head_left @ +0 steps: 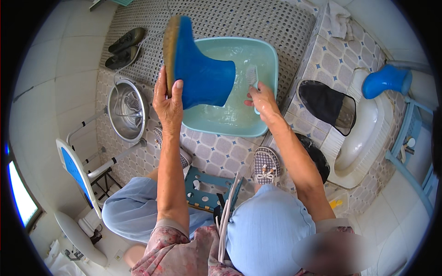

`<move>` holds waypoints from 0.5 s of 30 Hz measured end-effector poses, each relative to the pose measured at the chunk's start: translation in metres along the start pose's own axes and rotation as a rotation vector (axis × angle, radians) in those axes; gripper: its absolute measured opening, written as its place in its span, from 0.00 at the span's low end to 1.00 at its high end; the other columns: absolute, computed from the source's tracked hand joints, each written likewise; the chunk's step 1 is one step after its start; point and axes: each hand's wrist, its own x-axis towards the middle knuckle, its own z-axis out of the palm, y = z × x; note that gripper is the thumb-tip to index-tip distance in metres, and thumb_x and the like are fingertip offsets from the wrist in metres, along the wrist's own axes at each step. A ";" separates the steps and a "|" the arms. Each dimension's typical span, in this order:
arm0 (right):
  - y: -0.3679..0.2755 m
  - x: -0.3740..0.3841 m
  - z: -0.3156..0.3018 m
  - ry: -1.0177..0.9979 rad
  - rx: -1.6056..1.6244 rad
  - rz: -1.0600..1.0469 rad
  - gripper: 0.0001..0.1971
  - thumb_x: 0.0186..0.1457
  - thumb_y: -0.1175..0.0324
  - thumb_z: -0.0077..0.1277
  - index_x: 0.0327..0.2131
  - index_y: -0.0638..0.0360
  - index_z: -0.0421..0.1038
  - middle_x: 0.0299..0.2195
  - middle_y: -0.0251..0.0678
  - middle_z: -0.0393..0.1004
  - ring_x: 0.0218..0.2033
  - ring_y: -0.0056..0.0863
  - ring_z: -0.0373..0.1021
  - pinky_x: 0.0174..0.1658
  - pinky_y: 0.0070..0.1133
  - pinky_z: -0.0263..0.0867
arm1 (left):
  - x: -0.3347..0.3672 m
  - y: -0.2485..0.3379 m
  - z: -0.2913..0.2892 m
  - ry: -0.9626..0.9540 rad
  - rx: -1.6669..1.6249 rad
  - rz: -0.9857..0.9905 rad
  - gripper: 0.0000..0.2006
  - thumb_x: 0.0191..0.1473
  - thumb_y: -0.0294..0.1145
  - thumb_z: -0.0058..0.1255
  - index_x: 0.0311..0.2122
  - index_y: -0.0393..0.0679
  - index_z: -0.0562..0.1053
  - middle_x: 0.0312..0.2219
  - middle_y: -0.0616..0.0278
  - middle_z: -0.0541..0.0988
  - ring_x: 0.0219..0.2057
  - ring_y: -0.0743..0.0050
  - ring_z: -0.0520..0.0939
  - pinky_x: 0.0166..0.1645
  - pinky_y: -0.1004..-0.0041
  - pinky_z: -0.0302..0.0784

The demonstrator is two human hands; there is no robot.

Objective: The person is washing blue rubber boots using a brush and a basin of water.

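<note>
My left hand (169, 99) grips a blue rubber boot (198, 69) by its tan sole, thumb on the near side. The boot is tipped on its side, its opening facing right, over the left part of a light teal basin (276, 69) of cloudy water. In my right hand (263, 100) is a pale scrubbing brush (252, 76), its bristle end pointing away from me above the water. The fingers wrap its handle at the basin's right side. Boot and brush are apart.
Left of the basin stands a metal bowl (113, 112) with a shower hose; dark shoes (126, 41) lie beyond it. To the right are a black shoe (321, 102), a squat toilet (363, 145) and another blue boot (386, 82). A teal step stool (207, 181) sits between my legs.
</note>
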 end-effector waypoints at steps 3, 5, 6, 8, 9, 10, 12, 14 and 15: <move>-0.014 -0.002 -0.005 0.030 -0.153 0.004 0.15 0.62 0.67 0.43 0.44 0.72 0.66 0.33 0.42 0.71 0.28 0.31 0.71 0.35 0.27 0.70 | -0.010 -0.015 0.005 0.053 -0.050 -0.182 0.27 0.59 0.39 0.56 0.59 0.37 0.67 0.49 0.52 0.76 0.45 0.74 0.78 0.50 0.76 0.74; -0.007 0.007 -0.003 0.062 -0.224 -0.037 0.14 0.61 0.67 0.42 0.41 0.72 0.66 0.31 0.47 0.73 0.30 0.37 0.72 0.35 0.31 0.69 | -0.021 -0.028 0.015 0.072 0.023 -0.243 0.28 0.59 0.43 0.55 0.60 0.36 0.67 0.49 0.51 0.77 0.45 0.73 0.78 0.50 0.76 0.72; 0.000 0.013 -0.001 0.093 -0.295 -0.077 0.13 0.61 0.68 0.42 0.39 0.71 0.67 0.29 0.52 0.74 0.33 0.43 0.73 0.35 0.35 0.68 | -0.026 -0.033 0.021 0.065 -0.009 -0.263 0.29 0.60 0.44 0.54 0.60 0.36 0.66 0.49 0.51 0.76 0.46 0.72 0.77 0.52 0.75 0.72; 0.018 0.031 -0.003 0.145 -0.396 -0.137 0.13 0.61 0.67 0.41 0.38 0.71 0.67 0.30 0.55 0.74 0.34 0.49 0.73 0.38 0.37 0.67 | -0.038 -0.040 0.044 0.068 0.005 -0.254 0.28 0.63 0.46 0.49 0.59 0.35 0.66 0.46 0.57 0.77 0.45 0.76 0.75 0.52 0.77 0.69; 0.027 0.040 -0.005 0.195 -0.497 -0.193 0.13 0.61 0.67 0.41 0.37 0.70 0.67 0.32 0.58 0.74 0.35 0.54 0.72 0.41 0.40 0.66 | -0.046 -0.040 0.059 0.068 0.082 -0.297 0.28 0.63 0.47 0.47 0.60 0.36 0.64 0.48 0.54 0.76 0.47 0.70 0.74 0.54 0.73 0.68; 0.029 0.041 0.000 0.195 -0.496 -0.197 0.13 0.61 0.67 0.41 0.37 0.70 0.67 0.32 0.58 0.74 0.35 0.54 0.72 0.41 0.40 0.66 | -0.053 -0.046 0.067 0.058 0.045 -0.317 0.29 0.63 0.48 0.47 0.61 0.36 0.63 0.50 0.48 0.75 0.49 0.65 0.76 0.55 0.71 0.69; 0.036 0.044 0.009 0.317 -0.497 -0.231 0.13 0.61 0.65 0.41 0.38 0.68 0.67 0.35 0.59 0.74 0.39 0.60 0.70 0.44 0.43 0.63 | -0.068 -0.059 0.088 0.045 0.001 -0.335 0.30 0.63 0.48 0.46 0.62 0.35 0.61 0.52 0.43 0.74 0.50 0.60 0.77 0.55 0.69 0.70; 0.035 0.049 0.015 0.308 -0.516 -0.192 0.13 0.61 0.64 0.41 0.38 0.67 0.67 0.35 0.58 0.75 0.39 0.59 0.70 0.44 0.44 0.63 | -0.082 -0.074 0.099 0.006 -0.002 -0.526 0.33 0.64 0.52 0.41 0.62 0.32 0.59 0.53 0.38 0.72 0.52 0.49 0.75 0.57 0.64 0.68; 0.035 0.051 0.019 0.298 -0.539 -0.146 0.13 0.61 0.64 0.41 0.38 0.66 0.68 0.35 0.58 0.75 0.40 0.59 0.70 0.44 0.45 0.63 | -0.086 -0.087 0.099 0.008 0.001 -0.524 0.33 0.64 0.52 0.41 0.62 0.32 0.59 0.53 0.38 0.72 0.52 0.49 0.75 0.57 0.64 0.68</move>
